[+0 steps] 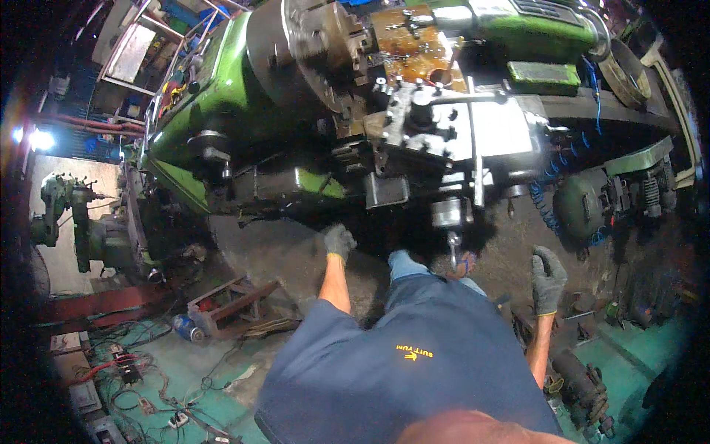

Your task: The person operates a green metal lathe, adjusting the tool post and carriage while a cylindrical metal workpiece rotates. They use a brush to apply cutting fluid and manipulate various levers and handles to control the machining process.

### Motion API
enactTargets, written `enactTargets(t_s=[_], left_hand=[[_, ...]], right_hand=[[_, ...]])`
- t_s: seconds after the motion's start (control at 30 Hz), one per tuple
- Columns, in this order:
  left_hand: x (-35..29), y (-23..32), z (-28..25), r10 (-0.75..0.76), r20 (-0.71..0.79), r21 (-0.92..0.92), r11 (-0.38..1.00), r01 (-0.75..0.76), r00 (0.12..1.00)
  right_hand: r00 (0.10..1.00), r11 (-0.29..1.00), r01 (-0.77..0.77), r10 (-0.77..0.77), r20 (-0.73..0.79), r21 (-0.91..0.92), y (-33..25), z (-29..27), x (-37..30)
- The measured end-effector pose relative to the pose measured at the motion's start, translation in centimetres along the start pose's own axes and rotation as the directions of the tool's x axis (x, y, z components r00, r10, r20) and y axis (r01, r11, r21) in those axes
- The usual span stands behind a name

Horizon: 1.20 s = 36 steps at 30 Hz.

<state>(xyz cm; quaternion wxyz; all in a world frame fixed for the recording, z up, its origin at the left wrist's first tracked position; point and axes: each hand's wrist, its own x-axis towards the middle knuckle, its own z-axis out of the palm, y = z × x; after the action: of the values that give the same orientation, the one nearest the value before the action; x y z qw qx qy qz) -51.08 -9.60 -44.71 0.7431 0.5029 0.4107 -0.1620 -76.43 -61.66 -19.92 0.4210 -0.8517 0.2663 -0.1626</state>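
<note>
Left hand [340, 241]: in a grey glove, fingers curled in loosely; whether anything is inside the curl, I cannot tell.
Right hand [549, 283]: in a grey glove, fingers extended close together and slightly bent, no object seen in its grasp; well apart from the left hand.
Leg and foot: a blue trouser leg [406, 266] just right of the left hand; a sandalled foot [464, 264] between the 2 hands.
Green lathe [214, 96]: ahead of both hands, its lower edge nearest the left hand.
Chuck [288, 52]: ahead of the left hand and slightly to its left.
Tool post [421, 111]: ahead and right of the left hand, ahead and left of the right.
Long lever [477, 152]: ahead and left of the right hand, beside the tool post.
Tailstock [532, 29]: far ahead of the right hand.
Blue coiled hose [543, 203]: ahead of the right hand.
Rusty frame [235, 305]: behind and left of the left hand.
Blue can [187, 328]: farther left, beside the frame.
Second machine [96, 229]: far left of the left hand.
</note>
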Motion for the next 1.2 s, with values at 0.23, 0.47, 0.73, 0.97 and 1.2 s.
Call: enactTargets(t_s=[0.23,0.47,0.73,0.97,1.2], left_hand=[[-11.5,-11.5,-2.2,-0.101,-0.085,0.382,0.915,0.126,0.991],[-8.5,-5.7,1.3,0.191,0.14,0.291,0.93,-0.225,0.972],[-15.8,8.1,20.2,0.75,0.253,0.407,0.491,-0.77,0.611],[-23.6,13.7,30.8,0.907,0.418,0.43,-0.152,-0.89,0.047],[-26.3,13.3,36.6,0.86,0.492,0.453,-0.388,-0.802,-0.138]], right_hand=[[0.976,0.974,-0.217,0.217,-0.003,-0.06,11.6,-5.3,1.1],[0.997,0.996,-0.049,0.053,0.056,-0.08,11.4,-4.4,10.4],[0.99,0.997,0.0,0.011,0.138,-0.081,8.8,-4.8,20.6],[0.989,0.992,-0.118,0.122,0.082,-0.054,12.7,-7.4,29.1],[0.994,0.998,0.032,-0.025,0.104,-0.059,3.8,-4.3,37.7]])
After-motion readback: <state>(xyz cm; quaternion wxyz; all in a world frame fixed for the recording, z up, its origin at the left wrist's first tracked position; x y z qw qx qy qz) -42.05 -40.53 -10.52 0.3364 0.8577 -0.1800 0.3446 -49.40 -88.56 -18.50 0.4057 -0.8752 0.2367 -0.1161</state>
